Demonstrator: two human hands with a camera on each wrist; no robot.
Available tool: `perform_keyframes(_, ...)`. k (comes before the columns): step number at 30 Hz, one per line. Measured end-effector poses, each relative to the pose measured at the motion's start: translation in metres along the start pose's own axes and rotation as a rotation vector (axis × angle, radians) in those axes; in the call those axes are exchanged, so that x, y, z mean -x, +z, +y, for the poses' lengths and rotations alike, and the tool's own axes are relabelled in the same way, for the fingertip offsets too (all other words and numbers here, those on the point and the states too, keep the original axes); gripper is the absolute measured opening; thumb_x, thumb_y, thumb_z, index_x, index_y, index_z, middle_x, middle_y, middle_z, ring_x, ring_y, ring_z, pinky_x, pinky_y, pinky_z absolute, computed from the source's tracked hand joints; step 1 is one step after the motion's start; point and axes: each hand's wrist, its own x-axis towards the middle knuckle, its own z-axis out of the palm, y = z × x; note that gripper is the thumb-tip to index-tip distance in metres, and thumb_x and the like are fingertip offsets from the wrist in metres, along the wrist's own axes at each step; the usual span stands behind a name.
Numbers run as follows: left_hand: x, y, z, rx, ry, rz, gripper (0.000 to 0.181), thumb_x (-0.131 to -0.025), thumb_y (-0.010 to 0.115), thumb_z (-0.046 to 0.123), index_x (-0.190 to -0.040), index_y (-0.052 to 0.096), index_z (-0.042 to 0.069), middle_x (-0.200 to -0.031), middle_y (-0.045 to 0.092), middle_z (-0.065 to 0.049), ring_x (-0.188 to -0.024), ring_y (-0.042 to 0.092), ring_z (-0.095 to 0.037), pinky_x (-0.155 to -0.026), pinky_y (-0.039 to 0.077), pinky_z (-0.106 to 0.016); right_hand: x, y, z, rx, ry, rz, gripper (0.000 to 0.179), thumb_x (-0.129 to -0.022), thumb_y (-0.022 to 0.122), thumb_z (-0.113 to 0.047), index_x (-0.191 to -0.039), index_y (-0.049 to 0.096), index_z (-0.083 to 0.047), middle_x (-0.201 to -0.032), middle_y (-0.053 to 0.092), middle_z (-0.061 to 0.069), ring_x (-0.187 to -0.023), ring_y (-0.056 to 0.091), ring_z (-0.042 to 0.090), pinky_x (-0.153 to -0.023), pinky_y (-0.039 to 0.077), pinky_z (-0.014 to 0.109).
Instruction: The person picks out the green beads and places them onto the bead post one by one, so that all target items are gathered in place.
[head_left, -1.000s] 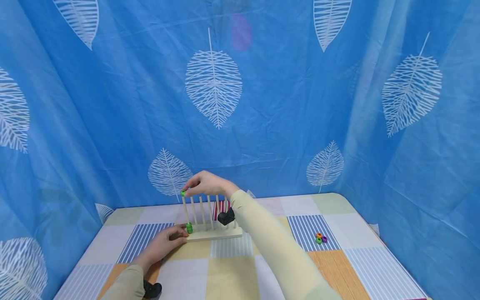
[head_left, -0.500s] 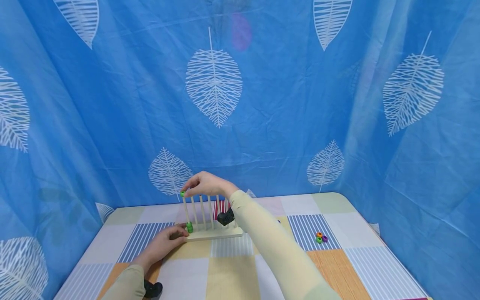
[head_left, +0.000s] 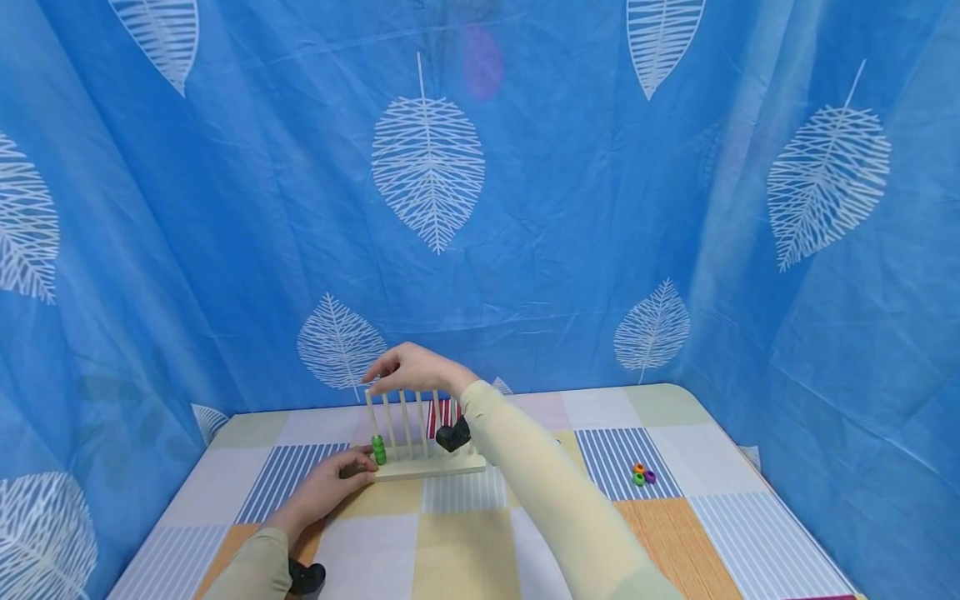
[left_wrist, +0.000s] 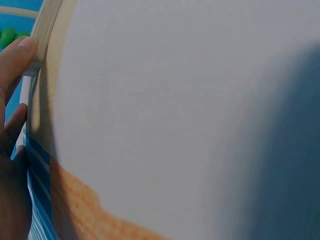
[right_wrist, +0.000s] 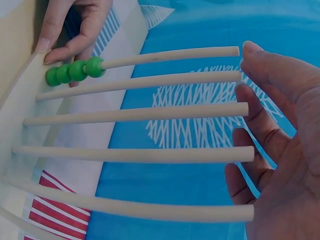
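Right wrist view: right hand (right_wrist: 295, 152) hanging loose just beside peg (right_wrist: 172, 57) tip; four beads (right_wrist: 75, 71) sitting low, bare shaft stretching above; left hand (right_wrist: 90, 30) gripping rack (right_wrist: 25, 100) edge.

The pegs (right_wrist: 185, 111) look like plain wood, pale and matt, with smooth sides. The base (head_left: 431, 468) has the same bare, pale wooden look, its face flat and even. The green beads (right_wrist: 77, 71) are smooth and slightly glossy; whether plastic or painted wood cannot be told. The loose beads (head_left: 650, 477) are too small to judge. The counter (head_left: 459, 542) shows a matt, printed, cloth-like surface, its orange patch streaked like wood grain. The curtain (head_left: 555, 208) is thin, creased fabric with a soft sheen. The sleeves (head_left: 558, 487) are matt, smooth cloth, and the wrist mounts (head_left: 452, 435) resemble black plastic.
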Motion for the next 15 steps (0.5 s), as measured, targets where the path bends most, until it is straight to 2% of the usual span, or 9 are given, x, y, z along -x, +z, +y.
perform_keyframes(6, -0.002, 0.0, -0.001, -0.002, -0.017, 0.001, 0.004, -0.096, 0.074, 0.019, -0.1, 0.075, 0.019, -0.147, 0.055, -0.017, -0.142, 0.042, -0.045, -0.115, 0.029, -0.067, 0.007, -0.007, -0.002, 0.012, -0.021, 0.021, 0.026, -0.098, 0.072, -0.029, -0.123, 0.074, -0.022, -0.123, 0.07, -0.003, -0.1, 0.065, 0.007, -0.087, 0.057, 0.032)
perform_keyframes(12, -0.002, -0.001, -0.001, -0.021, -0.001, 0.002, 0.004, -0.096, 0.074, 0.019, -0.1, 0.074, 0.018, -0.146, 0.056, -0.018, -0.14, 0.043, -0.046, -0.114, 0.03, -0.068, 0.02, -0.015, -0.006, 0.025, -0.033, 0.025, 0.025, -0.098, 0.072, -0.031, -0.122, 0.075, -0.024, -0.116, 0.07, -0.013, -0.102, 0.066, 0.011, -0.088, 0.057, 0.035)
perform_keyframes(15, -0.002, -0.001, 0.0, -0.016, 0.007, -0.004, 0.005, -0.096, 0.074, 0.019, -0.101, 0.074, 0.018, -0.146, 0.056, -0.019, -0.14, 0.043, -0.046, -0.114, 0.03, -0.068, 0.028, -0.017, -0.006, 0.055, -0.04, 0.022, 0.025, -0.098, 0.072, -0.032, -0.122, 0.075, -0.025, -0.117, 0.069, -0.014, -0.106, 0.064, 0.009, -0.09, 0.055, 0.031)
